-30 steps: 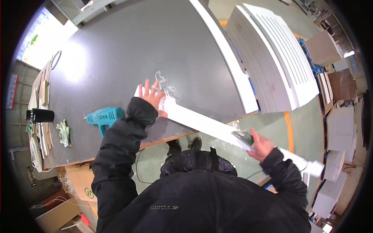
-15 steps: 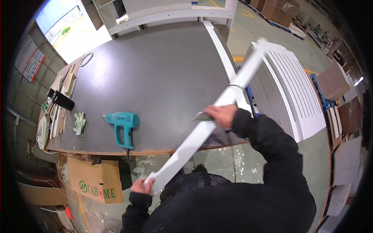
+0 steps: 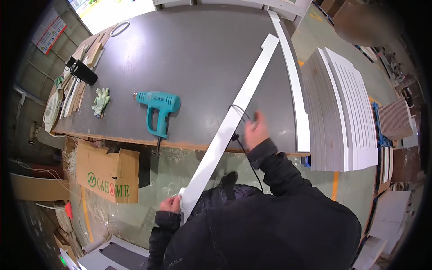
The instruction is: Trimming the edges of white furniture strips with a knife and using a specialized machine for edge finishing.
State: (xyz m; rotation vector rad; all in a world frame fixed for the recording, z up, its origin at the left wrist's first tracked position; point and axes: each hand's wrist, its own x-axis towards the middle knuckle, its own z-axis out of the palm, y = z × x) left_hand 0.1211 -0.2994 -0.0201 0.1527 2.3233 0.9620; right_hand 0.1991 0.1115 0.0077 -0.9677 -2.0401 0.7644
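A long white board (image 3: 229,121) with a notched end slants from my lap up over the dark table. Closed at its lower end, my left hand (image 3: 170,204) grips the edge. My right hand (image 3: 255,130) is lifted just right of the board's middle, apart from it and smeared by motion, so its fingers do not read clearly. Beside that hand a thin black cable (image 3: 241,141) loops across the board and hangs over the table edge. A second white board (image 3: 290,76) lies along the table's right side. The teal heat gun (image 3: 162,103) lies left of the slanted board.
The dark tabletop (image 3: 189,54) also carries a glove (image 3: 101,101), a black bottle (image 3: 83,72), a ring (image 3: 119,29) and wood strips (image 3: 74,101) at the left. White panels (image 3: 344,112) are stacked at the right. Under the table's front edge stands a cardboard box (image 3: 108,168).
The board's upper end has swung left and now lies over the table. My right hand has come off the board, and the grey-green thing it held no longer shows. The view has shifted.
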